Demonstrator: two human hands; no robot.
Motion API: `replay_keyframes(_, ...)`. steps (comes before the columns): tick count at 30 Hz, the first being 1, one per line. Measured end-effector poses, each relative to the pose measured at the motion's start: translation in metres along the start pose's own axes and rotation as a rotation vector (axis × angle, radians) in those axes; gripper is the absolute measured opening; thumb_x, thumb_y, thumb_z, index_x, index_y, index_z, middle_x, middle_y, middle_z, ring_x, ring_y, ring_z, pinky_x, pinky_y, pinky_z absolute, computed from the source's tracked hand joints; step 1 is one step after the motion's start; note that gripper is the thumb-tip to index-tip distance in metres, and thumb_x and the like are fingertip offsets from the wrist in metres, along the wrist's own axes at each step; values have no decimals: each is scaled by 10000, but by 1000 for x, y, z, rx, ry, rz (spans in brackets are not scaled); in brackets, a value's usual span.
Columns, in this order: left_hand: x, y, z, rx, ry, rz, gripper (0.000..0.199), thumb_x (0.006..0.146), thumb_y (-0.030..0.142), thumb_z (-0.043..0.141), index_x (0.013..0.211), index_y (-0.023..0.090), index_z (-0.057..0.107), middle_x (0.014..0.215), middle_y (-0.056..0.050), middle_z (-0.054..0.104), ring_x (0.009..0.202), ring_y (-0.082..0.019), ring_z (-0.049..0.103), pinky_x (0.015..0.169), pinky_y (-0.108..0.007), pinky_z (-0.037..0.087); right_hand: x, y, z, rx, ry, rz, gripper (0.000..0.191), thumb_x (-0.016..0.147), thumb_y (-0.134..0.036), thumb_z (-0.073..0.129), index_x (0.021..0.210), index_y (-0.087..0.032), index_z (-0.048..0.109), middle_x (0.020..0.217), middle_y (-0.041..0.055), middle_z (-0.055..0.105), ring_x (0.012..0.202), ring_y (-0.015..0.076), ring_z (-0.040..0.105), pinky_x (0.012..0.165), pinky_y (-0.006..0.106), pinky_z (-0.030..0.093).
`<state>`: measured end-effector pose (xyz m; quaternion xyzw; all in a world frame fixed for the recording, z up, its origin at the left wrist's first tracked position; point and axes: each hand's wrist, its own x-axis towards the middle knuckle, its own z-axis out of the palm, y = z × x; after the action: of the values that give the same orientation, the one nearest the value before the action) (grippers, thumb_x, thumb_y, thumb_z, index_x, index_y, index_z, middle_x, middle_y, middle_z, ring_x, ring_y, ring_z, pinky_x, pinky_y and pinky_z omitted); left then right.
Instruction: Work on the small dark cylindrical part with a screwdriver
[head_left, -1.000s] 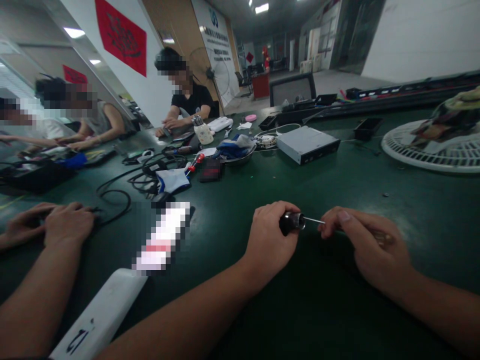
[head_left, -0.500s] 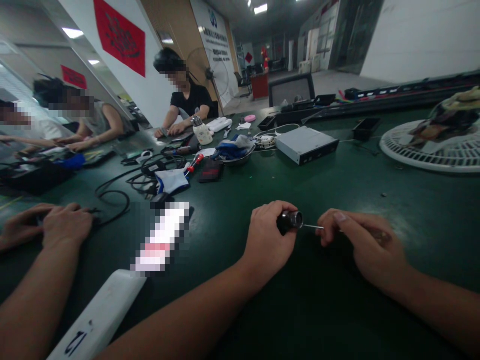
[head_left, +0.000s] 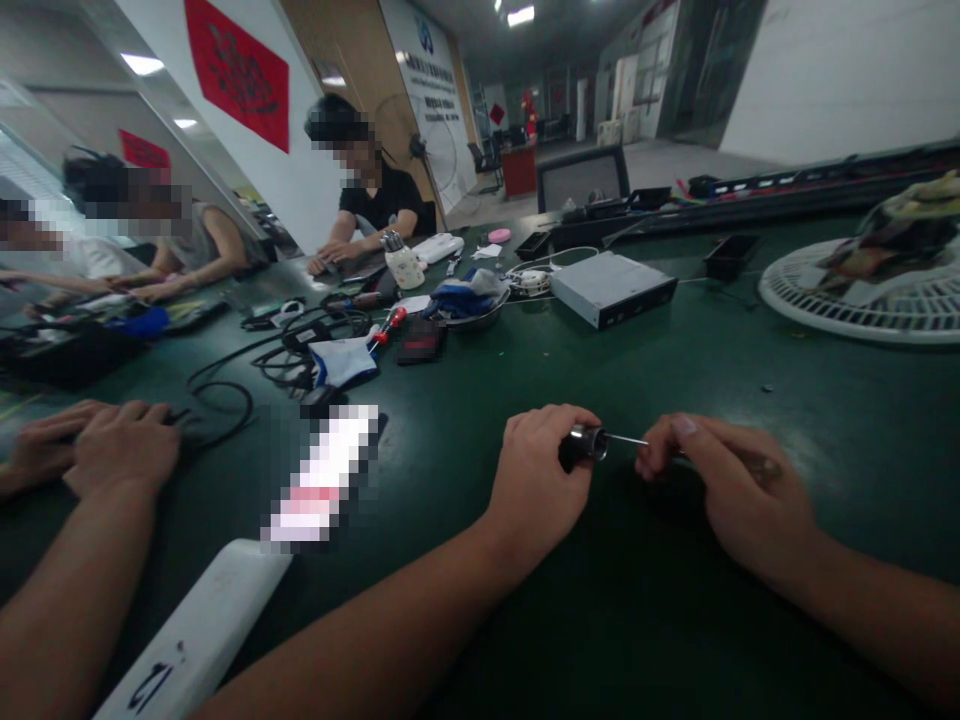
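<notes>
My left hand (head_left: 534, 485) is closed around a dark, shiny cylinder (head_left: 588, 441) whose hollow end faces right. Most of the cylinder is hidden in my palm. Fingers curled, my right hand (head_left: 742, 490) grips a tool with a thin straight metal shaft (head_left: 628, 440), which looks like a screwdriver. Its handle is mostly covered by the hand. The shaft points left to the upper rim of the cylinder's open end; whether its tip touches the rim or passes behind it, I cannot tell. Both hands are low over the dark green table (head_left: 465, 420).
Left of my arm are a white bar (head_left: 202, 620) and a blurred-out phone (head_left: 326, 480). A co-worker's hands (head_left: 124, 445) work at far left by black cables (head_left: 225, 390). Ahead lie a red-handled screwdriver (head_left: 391, 325), a grey disc drive (head_left: 611, 285) and a white fan grille (head_left: 847, 305).
The shaft has tilted, its left end rising from the cylinder's opening to the upper rim. The cylinder has turned slightly, its open end a little lower. The co-worker's hands have shifted slightly left.
</notes>
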<state>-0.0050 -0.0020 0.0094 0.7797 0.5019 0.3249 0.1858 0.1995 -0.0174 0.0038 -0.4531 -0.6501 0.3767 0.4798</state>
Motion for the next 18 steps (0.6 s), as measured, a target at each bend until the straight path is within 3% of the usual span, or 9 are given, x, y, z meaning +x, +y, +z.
replay_keyframes(10,-2,-1,1,43,0,48,336,850,31,634,1077,269,700,1133,3,764,1139,-227,663,1065,-488,441,0,3,-2,125,-100,1,522,1075,-510,468,673,-225,639,668,29,650,658,185,638,635,332,493)
replay_keyframes(18,-3,0,0,72,8,2,348,874,52,613,1104,295,709,1157,1,770,1159,-255,657,1084,-524,398,-2,-3,1,22,-30,-10,523,1071,-527,473,681,-230,655,651,26,647,652,185,638,603,325,481)
